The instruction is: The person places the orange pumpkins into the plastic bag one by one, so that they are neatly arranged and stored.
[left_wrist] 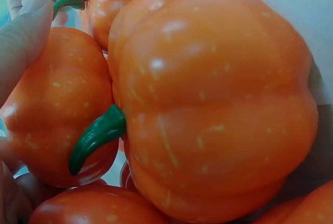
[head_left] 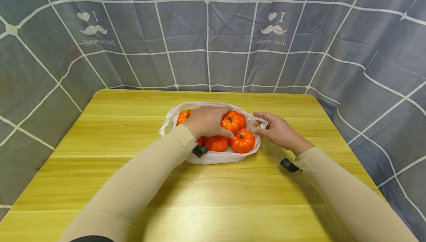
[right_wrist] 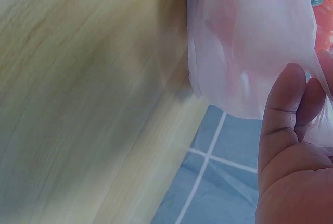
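A white plastic bag (head_left: 216,158) lies open on the table with several small orange pumpkins in it, their stems green. My left hand (head_left: 207,120) reaches over the bag's mouth, fingers and thumb around a pumpkin (head_left: 234,122). Close up in the left wrist view, that pumpkin (left_wrist: 60,104) sits between thumb and fingers, beside a larger-looking pumpkin (left_wrist: 218,88). At the bag's right end, my right hand (head_left: 279,131) pinches the rim by the handle. The right wrist view shows the bag's side wall (right_wrist: 250,41) stretched beside the right hand (right_wrist: 291,156).
The bag rests on a yellow wood-grain table (head_left: 216,194) toward its far edge. Behind and at both sides hangs a grey-blue curtain (head_left: 229,42) with white grid lines. Another pumpkin (head_left: 242,141) lies near the bag's right rim.
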Available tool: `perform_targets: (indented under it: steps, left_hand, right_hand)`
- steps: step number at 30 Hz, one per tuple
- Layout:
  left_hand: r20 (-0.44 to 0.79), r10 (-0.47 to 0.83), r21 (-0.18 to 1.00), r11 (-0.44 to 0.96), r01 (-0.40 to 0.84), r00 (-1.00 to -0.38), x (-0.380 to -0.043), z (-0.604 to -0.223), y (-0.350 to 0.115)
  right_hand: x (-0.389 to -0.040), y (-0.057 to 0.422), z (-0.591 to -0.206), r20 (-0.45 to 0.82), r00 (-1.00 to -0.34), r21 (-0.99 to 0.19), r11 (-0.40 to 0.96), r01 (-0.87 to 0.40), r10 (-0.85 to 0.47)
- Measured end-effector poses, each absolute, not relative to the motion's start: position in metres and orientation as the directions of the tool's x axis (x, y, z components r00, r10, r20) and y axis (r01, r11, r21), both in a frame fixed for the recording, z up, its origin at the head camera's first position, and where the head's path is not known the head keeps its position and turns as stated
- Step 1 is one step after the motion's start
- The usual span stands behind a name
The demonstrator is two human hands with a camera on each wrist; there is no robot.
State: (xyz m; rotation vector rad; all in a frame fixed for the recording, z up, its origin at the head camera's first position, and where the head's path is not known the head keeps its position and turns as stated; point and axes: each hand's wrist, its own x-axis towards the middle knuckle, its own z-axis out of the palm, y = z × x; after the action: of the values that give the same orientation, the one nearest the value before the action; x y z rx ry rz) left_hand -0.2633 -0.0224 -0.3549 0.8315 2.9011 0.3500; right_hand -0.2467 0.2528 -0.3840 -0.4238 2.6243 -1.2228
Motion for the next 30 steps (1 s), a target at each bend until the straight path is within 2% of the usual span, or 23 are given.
perform_targets:
  steps: [30]
  left_hand:
    - [-0.038, 0.532, 0.240, 0.827, 0.509, -0.846, -0.2630, -0.3557, -0.0206]
  right_hand:
    - [-0.2427, 0.2495, -0.3808, -0.065, -0.932, -0.793, 0.586, -0.168, -0.356]
